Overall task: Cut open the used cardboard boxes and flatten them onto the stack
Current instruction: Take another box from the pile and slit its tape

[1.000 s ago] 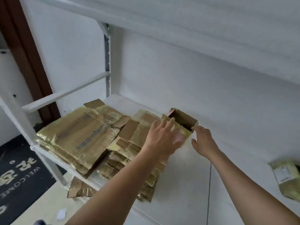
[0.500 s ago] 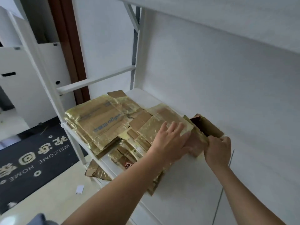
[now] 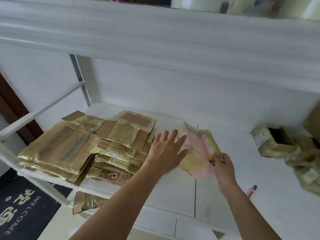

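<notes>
On white shelf, beside flattened stack: left hand spread flat, fingers against blurred taped box; right hand pinches its lower edge.

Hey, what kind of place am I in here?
Probably a home entryway or storage corner: white metal shelving holds a stack of flattened cardboard boxes, and a "WELCOME" doormat lies on the floor beside it.
</notes>
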A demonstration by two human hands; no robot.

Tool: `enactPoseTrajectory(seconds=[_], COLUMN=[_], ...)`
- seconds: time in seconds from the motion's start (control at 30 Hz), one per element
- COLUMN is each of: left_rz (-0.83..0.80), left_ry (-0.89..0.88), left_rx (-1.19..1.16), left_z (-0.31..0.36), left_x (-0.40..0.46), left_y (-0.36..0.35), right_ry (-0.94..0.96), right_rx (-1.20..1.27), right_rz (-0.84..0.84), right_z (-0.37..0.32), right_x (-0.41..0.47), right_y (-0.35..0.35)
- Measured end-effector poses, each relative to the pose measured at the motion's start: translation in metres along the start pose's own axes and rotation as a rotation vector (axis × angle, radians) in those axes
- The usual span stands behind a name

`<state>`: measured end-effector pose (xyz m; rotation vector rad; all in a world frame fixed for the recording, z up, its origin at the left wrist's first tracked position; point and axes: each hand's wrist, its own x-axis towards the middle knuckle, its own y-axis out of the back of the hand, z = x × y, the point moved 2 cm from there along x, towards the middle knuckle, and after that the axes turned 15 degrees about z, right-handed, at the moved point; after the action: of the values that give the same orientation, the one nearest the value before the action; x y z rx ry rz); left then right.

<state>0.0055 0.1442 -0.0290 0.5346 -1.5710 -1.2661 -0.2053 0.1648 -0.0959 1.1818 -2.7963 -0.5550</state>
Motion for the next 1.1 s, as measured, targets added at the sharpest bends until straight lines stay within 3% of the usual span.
enactPoseTrajectory(seconds=[0.1,0.17,0.3,0.5,0.57,0.67,0.77,0.87,0.97,1.03,1.1], left_rz=[-0.065,-0.15,-0.234,-0.299,-0.292,-0.266,-0.281,-0.271,-0.285,-0.303,-0.321], left_ry=[0.02,0.034,0.026,0.095,0.144,0.266,0.263,0.325,0.352,0.369,0.345], left_rx=[-0.172,-0.31,-0.342,-0.289,-0.269,-0.223,-0.139,-0.186,-0.179,-0.132,-0.049], left_z=[0.027,0.045,0.07,0.111,0.13,0.151,0.155,0.156,0.162,0.168,0.176], left_x=[-0.005,-0.009,-0.015,-0.015,-0.015,-0.017,-0.024,-0.023,-0.019,-0.016,-0.012], left_y=[-0.01,-0.024,-0.053,-0.095,-0.111,-0.129,-0.137,-0.129,-0.12,-0.116,-0.11], right_ry=[-0.309,-0.364,-0.111,0.37,0.47,0.616,0.828,0.997,1.002,0.91,0.684], right_rx=[0.124,0.075,-0.216,-0.836,-1.012,-0.998,-1.011,-1.05,-1.039,-0.953,-0.737], right_rz=[-0.094,-0.131,-0.112,-0.273,-0.432,-0.636,-0.701,-0.672,-0.565,-0.458,-0.371], right_z=[0.033,0.052,0.064,0.081,0.096,0.116,0.125,0.121,0.11,0.098,0.088], right_x=[-0.006,-0.008,0.009,0.071,0.095,0.116,0.125,0.13,0.145,0.157,0.165], right_y=[0.008,0.011,0.026,0.088,0.109,0.125,0.13,0.132,0.133,0.134,0.136])
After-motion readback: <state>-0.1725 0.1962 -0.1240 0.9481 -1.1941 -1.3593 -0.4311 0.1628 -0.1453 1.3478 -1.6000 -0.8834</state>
